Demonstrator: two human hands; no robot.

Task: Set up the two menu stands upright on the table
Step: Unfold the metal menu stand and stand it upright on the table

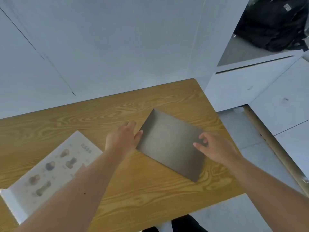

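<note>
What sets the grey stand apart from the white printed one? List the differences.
The grey stand shows a plain dark face; the white printed stand shows food pictures. The left hand and right hand touch the grey one; the white one lies untouched. Both are on the wooden table, neither upright.

Table (150, 198): wood-look top, yellow-brown, bold swirling grain, smooth, low sheen. Dark menu stand (172, 144): grey-brown panel, matt, smooth, plain, soft gradient across face; material cannot tell. Pale menu stand (55, 166): white printed sheet with food pictures, looks like paper under clear glossy plastic; clear thick edge at near end. Floor (100, 47): pale grey, smooth, matt. Black bag (274, 25): cloth, dull. Pole (274, 148) beside table: tan, wood-like, rough speckled.
</note>
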